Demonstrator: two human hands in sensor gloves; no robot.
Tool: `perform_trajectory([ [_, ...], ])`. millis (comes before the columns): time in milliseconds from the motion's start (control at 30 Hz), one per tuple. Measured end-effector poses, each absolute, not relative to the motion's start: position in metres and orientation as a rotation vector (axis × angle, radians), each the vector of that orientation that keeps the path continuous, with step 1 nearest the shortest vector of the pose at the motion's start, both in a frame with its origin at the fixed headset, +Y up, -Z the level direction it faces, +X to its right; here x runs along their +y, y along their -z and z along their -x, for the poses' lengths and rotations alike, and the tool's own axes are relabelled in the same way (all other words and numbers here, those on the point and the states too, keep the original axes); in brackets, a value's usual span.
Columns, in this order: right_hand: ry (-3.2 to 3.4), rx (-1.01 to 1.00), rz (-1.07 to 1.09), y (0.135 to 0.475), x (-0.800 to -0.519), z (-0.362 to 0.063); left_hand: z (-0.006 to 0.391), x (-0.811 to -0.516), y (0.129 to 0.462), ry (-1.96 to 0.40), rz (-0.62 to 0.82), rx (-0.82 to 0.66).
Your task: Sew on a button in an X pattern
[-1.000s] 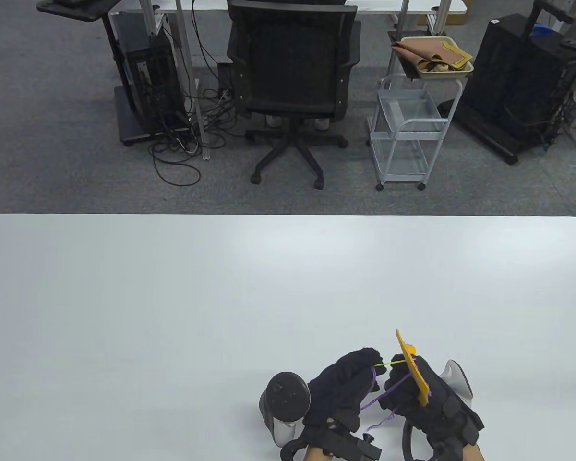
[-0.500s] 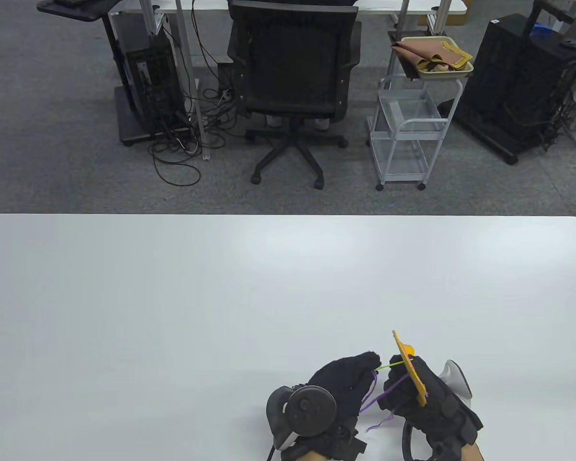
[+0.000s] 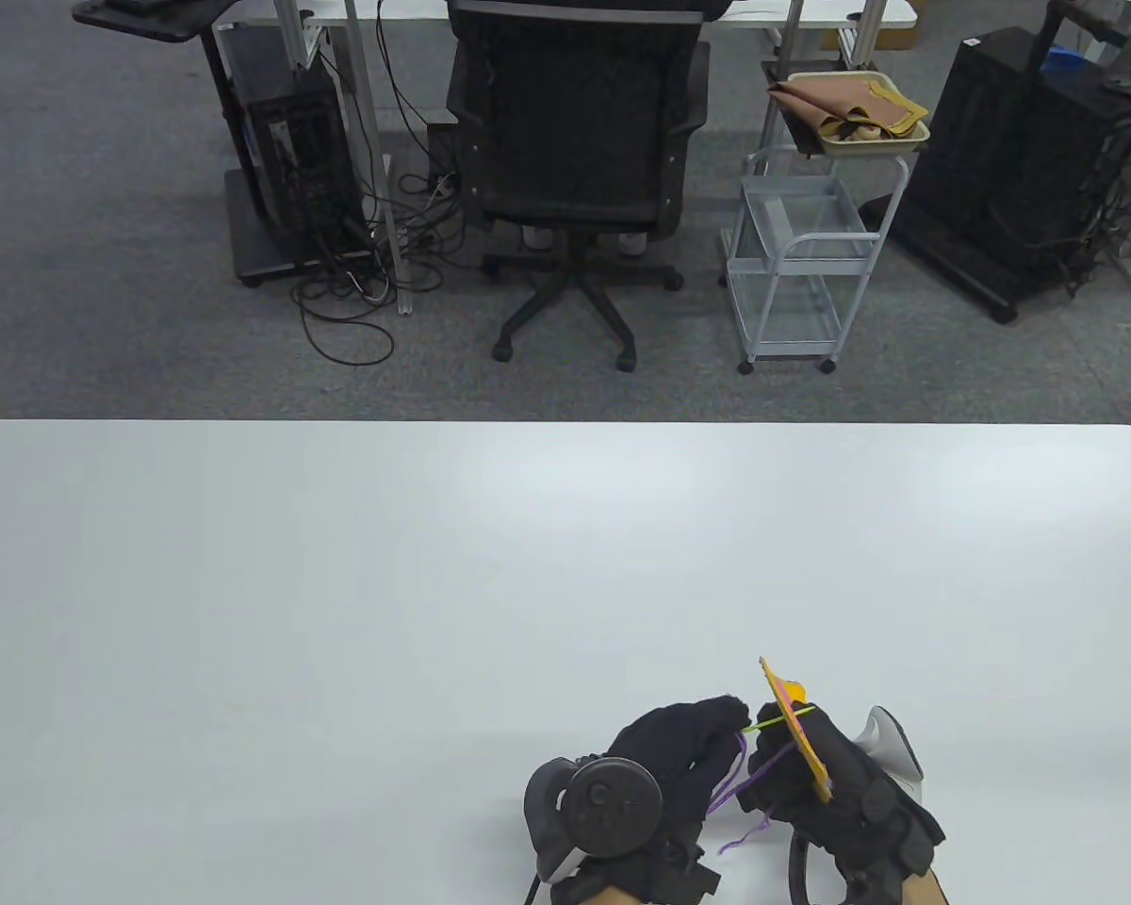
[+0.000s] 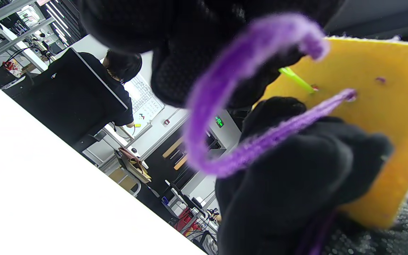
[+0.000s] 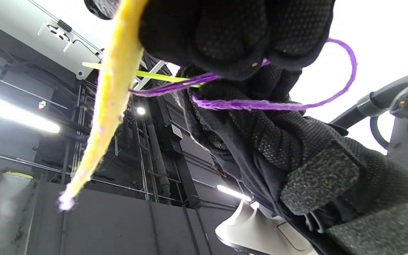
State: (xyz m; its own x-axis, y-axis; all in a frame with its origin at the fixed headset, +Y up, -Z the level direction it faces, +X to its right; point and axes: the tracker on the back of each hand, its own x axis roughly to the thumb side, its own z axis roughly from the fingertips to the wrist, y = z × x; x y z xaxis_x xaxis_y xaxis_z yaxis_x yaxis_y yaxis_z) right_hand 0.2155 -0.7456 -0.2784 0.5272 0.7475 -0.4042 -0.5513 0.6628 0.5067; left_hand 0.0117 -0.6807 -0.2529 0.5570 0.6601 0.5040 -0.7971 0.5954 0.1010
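A yellow felt square (image 3: pixel 796 740) stands on edge above the table's near edge, held by my right hand (image 3: pixel 811 768). An orange button (image 3: pixel 792 693) sits on its far face. A lime-green needle (image 3: pixel 775 723) passes through the felt, and my left hand (image 3: pixel 707 731) pinches its near end. Purple yarn (image 3: pixel 749 768) loops between the hands and trails down toward the table. In the left wrist view the needle (image 4: pixel 296 79) enters the felt (image 4: pixel 384 117) beside a yarn hole, with the yarn (image 4: pixel 225 117) looping close by. In the right wrist view the felt (image 5: pixel 105 102) is edge-on.
The white table (image 3: pixel 434 584) stretches away ahead of the hands. Behind it are an office chair (image 3: pixel 575 170), a white wire cart (image 3: pixel 801 264) with a tray of fabric (image 3: pixel 853 108), and computer towers on the floor.
My left hand has rolled over, so its tracker now faces up, and its fingers have closed in on the needle. The felt and right hand have shifted slightly left and down.
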Motion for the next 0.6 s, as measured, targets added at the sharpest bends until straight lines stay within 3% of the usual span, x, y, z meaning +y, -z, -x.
perform_trajectory([
  [600, -0.853, 0.651, -0.324, 0.2795, -0.7512, -0.2132, -0.0164, -0.6837, 0.2543, -0.954, -0.286, -0.45],
])
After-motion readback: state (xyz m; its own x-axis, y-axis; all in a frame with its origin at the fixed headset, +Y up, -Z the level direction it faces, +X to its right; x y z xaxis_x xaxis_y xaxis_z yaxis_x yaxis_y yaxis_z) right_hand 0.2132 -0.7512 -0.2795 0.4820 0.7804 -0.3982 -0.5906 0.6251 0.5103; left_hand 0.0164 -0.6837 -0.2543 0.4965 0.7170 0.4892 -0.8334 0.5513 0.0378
